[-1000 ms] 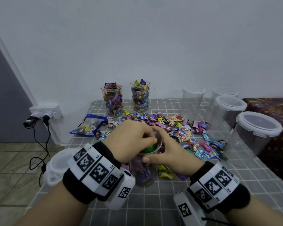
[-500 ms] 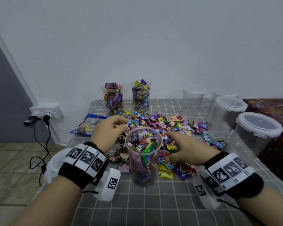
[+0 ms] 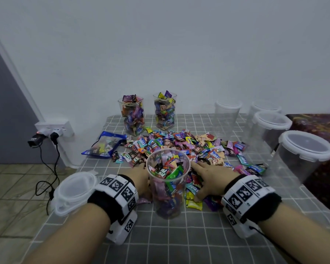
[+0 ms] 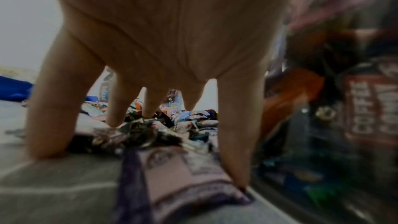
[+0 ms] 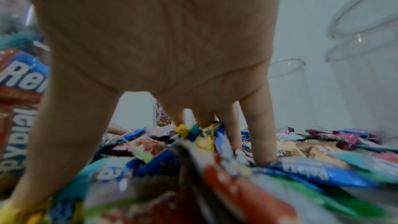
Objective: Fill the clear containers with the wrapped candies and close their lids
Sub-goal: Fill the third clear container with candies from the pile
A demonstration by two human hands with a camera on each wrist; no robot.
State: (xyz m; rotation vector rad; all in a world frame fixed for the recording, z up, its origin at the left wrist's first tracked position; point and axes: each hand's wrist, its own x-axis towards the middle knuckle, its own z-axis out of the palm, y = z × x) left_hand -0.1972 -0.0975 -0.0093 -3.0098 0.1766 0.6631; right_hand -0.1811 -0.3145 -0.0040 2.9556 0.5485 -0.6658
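Both hands lie low on the table [image 3: 179, 244], one on each side of a tall clear cup [image 3: 168, 183] that stands full of candies. The left hand [image 3: 141, 180] sits just left of the cup. Its fingers [image 4: 51, 108] are spread and point down, with the tips on the cloth and on a purple candy [image 4: 185, 176]. It holds nothing. The right hand [image 3: 210, 180] sits just right of the cup, palm down on the candy pile [image 3: 189, 147]. Its fingers [image 5: 258, 125] are spread too, and the tips poke into the wrappers. No wrapper is plainly pinched.

The cup hides part of the left hand in the head view, so its fingertips show only in the wrist view. That wrist view is dark and blurry, and the cup shows there only as a smear on the right. The candies near the right wrist camera are blurry as well.

Two more full cups [image 3: 131, 115] stand at the back with no lids on. Empty tubs [image 3: 303, 155] with lids on stand at the right. A loose lid [image 3: 74, 191] lies by the left wrist.
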